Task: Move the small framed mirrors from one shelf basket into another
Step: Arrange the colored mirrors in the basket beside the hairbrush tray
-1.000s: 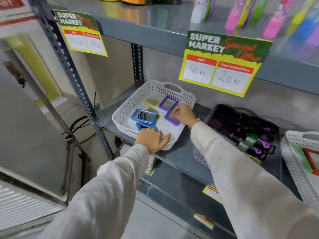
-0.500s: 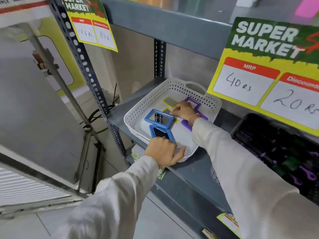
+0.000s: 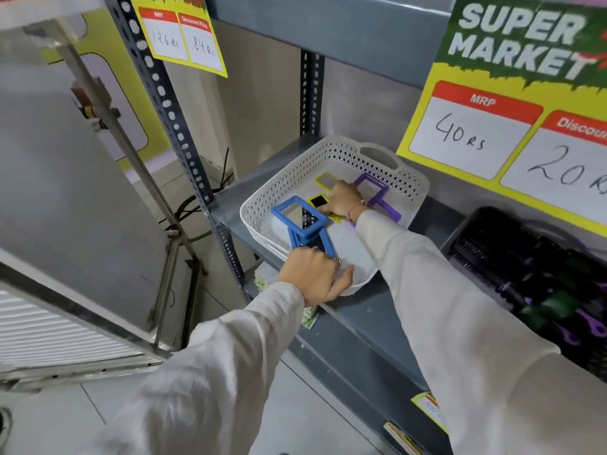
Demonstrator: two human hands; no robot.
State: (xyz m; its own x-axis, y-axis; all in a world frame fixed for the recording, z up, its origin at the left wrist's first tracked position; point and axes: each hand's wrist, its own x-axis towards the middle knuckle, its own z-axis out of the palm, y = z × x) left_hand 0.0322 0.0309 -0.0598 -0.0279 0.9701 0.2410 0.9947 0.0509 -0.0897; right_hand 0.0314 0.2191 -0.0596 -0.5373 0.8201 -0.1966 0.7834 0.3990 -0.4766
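Note:
A white perforated basket (image 3: 282, 192) sits at the left end of the grey shelf. Inside lie two blue framed mirrors (image 3: 299, 216), one overlapping the other, two yellow ones (image 3: 325, 180) and two purple ones (image 3: 371, 187). My left hand (image 3: 315, 280) grips the basket's near rim, thumb inside, fingers touching the lower blue mirror (image 3: 325, 239). My right hand (image 3: 341, 201) reaches into the middle of the basket, its fingers closed on the yellow mirror with dark glass (image 3: 318, 201). Part of that mirror is hidden under the hand.
A black basket (image 3: 486, 221) of dark brushes stands to the right on the same shelf. A yellow price sign (image 3: 492, 126) hangs from the shelf above. The perforated steel upright (image 3: 184, 142) runs left of the white basket. Paper labels (image 3: 430, 412) stick to the shelf's front edge.
My right hand has moved from the purple mirrors left onto the yellow one. My left hand has stayed at the basket's near rim. The view has come closer and swung left.

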